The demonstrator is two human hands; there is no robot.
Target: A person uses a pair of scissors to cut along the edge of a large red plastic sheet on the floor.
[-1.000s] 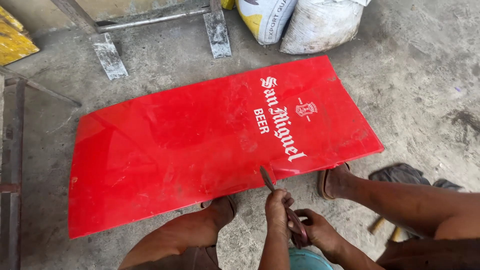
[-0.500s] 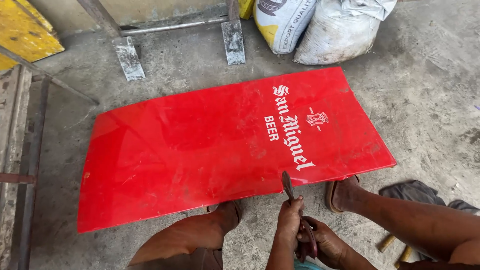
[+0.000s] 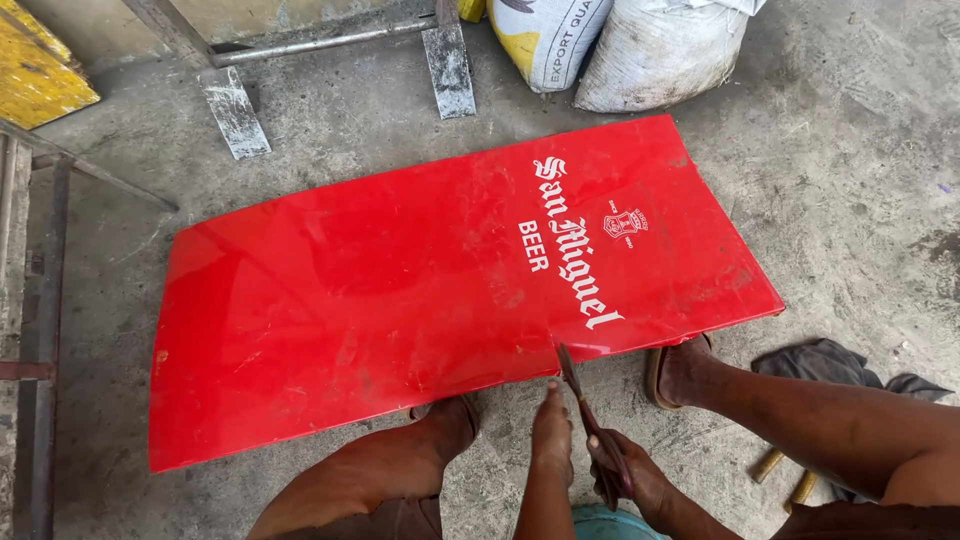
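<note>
A large red metal sheet (image 3: pixel 400 290) with white printing lies flat on the concrete floor. I squat at its near edge, one foot (image 3: pixel 445 425) on each side of my hands. My right hand (image 3: pixel 630 485) grips the handles of dark tin snips (image 3: pixel 585 405), whose blades point into the sheet's near edge where a short cut shows. My left hand (image 3: pixel 552 435) stretches forward next to the blades, fingertips at the sheet's edge. Its grip is hidden from me.
Two filled sacks (image 3: pixel 620 45) stand at the far side beside the metal feet of a stand (image 3: pixel 235 110). A rusty metal frame (image 3: pixel 40 300) runs along the left. A dark cloth (image 3: pixel 830 360) and wooden tool handles (image 3: pixel 785 475) lie at the right by my sandalled foot (image 3: pixel 680 370).
The view has swung, so the sheet sits more to the right in the frame. Both hands stay at the near edge with the snips; my left hand has stretched further forward.
</note>
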